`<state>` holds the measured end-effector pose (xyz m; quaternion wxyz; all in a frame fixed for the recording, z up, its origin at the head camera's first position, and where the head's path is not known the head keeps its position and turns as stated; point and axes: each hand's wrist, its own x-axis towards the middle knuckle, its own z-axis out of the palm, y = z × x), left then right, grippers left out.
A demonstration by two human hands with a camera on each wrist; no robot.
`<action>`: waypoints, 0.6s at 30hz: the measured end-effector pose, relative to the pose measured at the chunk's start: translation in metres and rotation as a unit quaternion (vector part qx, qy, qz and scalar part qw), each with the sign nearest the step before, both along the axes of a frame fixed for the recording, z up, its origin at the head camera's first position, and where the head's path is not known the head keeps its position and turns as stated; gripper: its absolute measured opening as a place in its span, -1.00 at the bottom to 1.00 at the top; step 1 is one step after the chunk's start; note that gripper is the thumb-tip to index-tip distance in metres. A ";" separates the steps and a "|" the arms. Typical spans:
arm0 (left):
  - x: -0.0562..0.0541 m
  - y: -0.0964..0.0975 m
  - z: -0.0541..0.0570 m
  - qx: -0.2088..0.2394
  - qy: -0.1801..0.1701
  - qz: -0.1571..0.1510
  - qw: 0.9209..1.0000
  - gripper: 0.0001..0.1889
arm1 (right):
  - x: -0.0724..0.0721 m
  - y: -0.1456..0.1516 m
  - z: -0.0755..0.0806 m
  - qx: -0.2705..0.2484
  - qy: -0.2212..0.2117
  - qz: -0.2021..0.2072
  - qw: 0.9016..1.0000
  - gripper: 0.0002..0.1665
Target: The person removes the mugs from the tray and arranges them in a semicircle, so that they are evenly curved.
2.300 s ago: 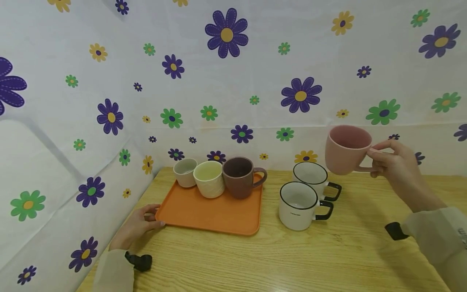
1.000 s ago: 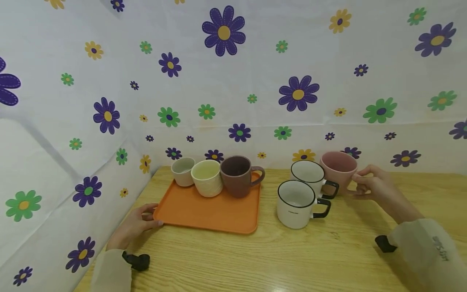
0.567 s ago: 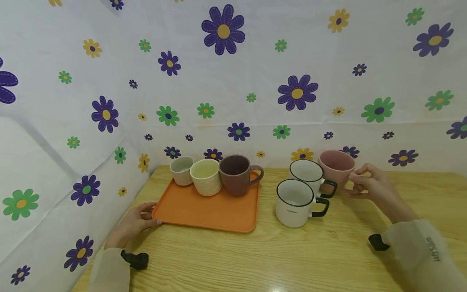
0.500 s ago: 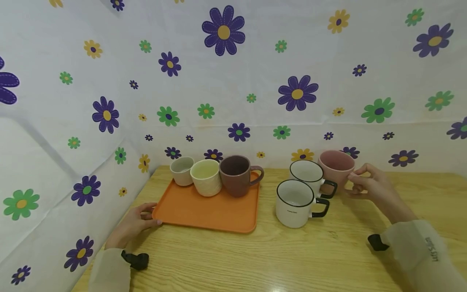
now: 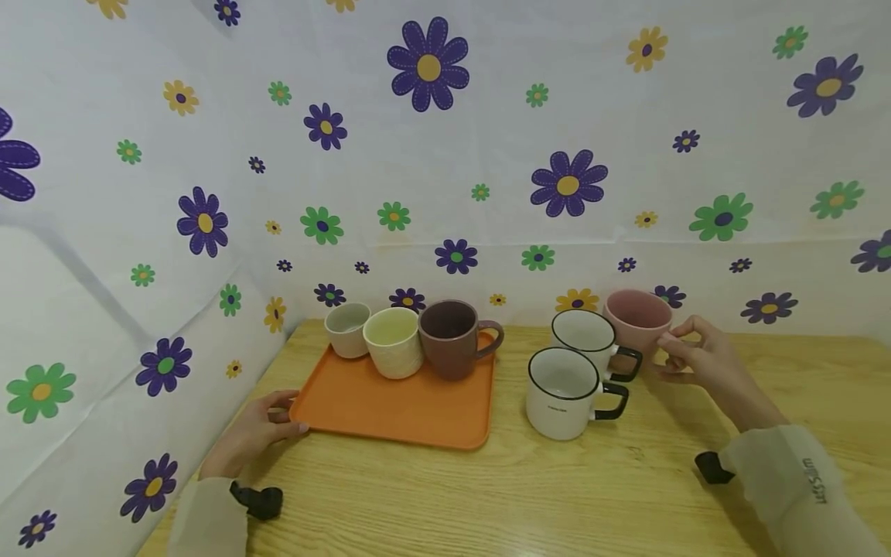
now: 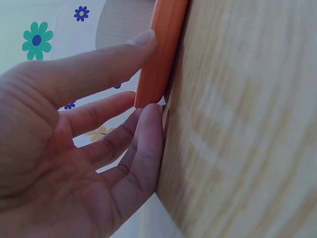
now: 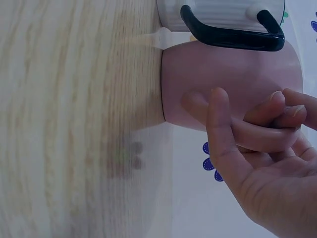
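Observation:
My right hand [image 5: 704, 357] holds the pink mug [image 5: 635, 311] by its handle; in the right wrist view the fingers curl through the handle and the mug [image 7: 230, 72] stands upright, its base at the wooden tabletop. Right beside it, on its left, is a white enamel-style mug [image 5: 583, 331] with black rim and handle. A matching white mug [image 5: 560, 410] stands just in front. At the left, my left hand [image 5: 252, 432] grips the near-left corner of the orange tray [image 5: 397, 406], thumb along the front edge and fingers at the side.
On the tray's back part stand a grey cup [image 5: 348, 333], a pale yellow textured cup [image 5: 395, 352] and a brown-purple mug [image 5: 452, 348], its handle to the right. The wooden table [image 5: 418, 503] meets a flower-patterned cloth [image 5: 487, 139] behind and at left.
My right hand has brought the pink mug down from the air to the table behind the white mugs, then slightly left. The left hand has stayed at the tray corner.

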<state>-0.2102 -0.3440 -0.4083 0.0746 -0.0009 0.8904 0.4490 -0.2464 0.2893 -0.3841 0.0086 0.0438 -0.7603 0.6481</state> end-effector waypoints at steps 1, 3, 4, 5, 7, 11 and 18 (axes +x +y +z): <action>0.000 0.000 0.000 0.001 0.000 0.000 1.000 -0.26 | 0.000 -0.001 0.000 0.001 -0.002 -0.001 1.000 -0.81; 0.000 -0.001 0.001 0.003 0.000 0.000 1.000 -0.26 | 0.000 -0.003 0.000 0.011 -0.004 -0.005 1.000 -0.81; 0.001 -0.001 0.000 0.006 0.001 -0.002 1.000 -0.26 | 0.000 -0.004 0.000 0.010 -0.006 -0.008 1.000 -0.80; 0.001 -0.002 0.000 0.008 0.002 -0.002 1.000 -0.26 | -0.001 -0.005 0.000 0.018 -0.006 -0.013 1.000 -0.80; 0.001 -0.002 0.000 0.009 0.004 -0.002 1.000 -0.27 | -0.001 -0.008 -0.001 0.034 -0.005 -0.024 0.999 -0.80; 0.003 -0.003 0.000 0.011 0.005 -0.003 1.000 -0.26 | -0.003 -0.011 -0.002 0.063 0.002 -0.036 0.997 -0.77; 0.002 -0.003 0.001 0.015 0.010 -0.006 1.000 -0.26 | -0.003 -0.006 -0.002 0.050 0.006 -0.032 0.998 -0.79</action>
